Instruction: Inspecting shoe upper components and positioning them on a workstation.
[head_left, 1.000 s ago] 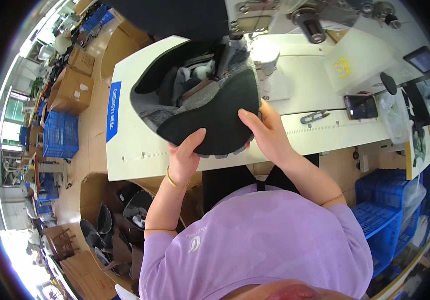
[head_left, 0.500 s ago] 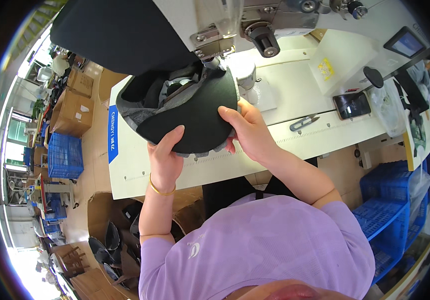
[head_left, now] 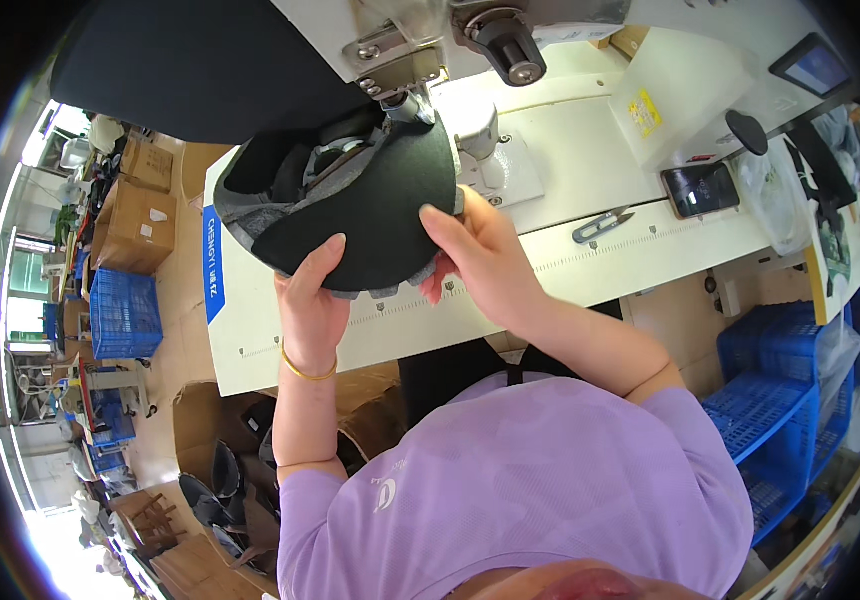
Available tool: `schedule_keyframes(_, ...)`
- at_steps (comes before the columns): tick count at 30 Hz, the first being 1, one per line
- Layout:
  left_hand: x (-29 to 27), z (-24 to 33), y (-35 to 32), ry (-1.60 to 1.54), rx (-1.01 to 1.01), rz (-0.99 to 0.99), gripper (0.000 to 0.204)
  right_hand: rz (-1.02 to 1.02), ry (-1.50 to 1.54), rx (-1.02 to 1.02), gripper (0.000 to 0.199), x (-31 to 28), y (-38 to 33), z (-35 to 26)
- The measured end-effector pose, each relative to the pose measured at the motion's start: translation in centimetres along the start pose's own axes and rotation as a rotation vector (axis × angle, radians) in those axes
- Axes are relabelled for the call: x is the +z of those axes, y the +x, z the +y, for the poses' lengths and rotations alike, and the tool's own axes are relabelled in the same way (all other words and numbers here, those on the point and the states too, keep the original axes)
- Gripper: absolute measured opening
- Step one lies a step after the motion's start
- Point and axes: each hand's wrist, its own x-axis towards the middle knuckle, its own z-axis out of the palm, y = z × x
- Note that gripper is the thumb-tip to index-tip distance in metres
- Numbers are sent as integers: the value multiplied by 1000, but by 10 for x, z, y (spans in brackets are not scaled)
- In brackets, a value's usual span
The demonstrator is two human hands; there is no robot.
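A cap (head_left: 360, 215) with a smooth black brim and a grey, unlined-looking crown sits at the sewing machine (head_left: 395, 75), its far right edge under the needle area. The brim faces me, and folded fabric shows in the hollow behind it. My left hand (head_left: 312, 290) grips the brim's near left edge, thumb on top and fingers hidden below. On the right edge, my right hand (head_left: 480, 250) pinches the brim with the thumb above; its other fingers are partly tucked beneath. The needle itself is hidden.
Thread snips (head_left: 602, 225) and a phone (head_left: 700, 190) lie on the white table (head_left: 570, 265) to the right, near a clear plastic bag (head_left: 775, 195). Below the table's left side stands a carton (head_left: 195, 400) of dark pieces. Blue crates (head_left: 765, 400) are stacked at right.
The whole view has shifted, so machine, cap and hands appear slightly further left and up. Both hands keep the same hold on the brim, and the cap has hardly moved against the machine.
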Motion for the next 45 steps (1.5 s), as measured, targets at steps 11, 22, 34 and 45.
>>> schedule_keyframes(11, -2, -3, 8, 0, -1, -67, 40, -92, 65, -24, 27, 0, 1, -2)
schedule_keyframes(22, 11, -13, 20, -20, 23, -18, 35, -46, 15, -42, 27, -10, 22, -7)
schedule_keyframes(34, 16, -21, 28, -59, 56, -17, 29, -22, 5, -85, 28, -8, 28, -6)
schedule_keyframes(45, 36, -45, 24, -35, 173, 109, 21, 9, -26, -120, 26, -13, 32, -7)
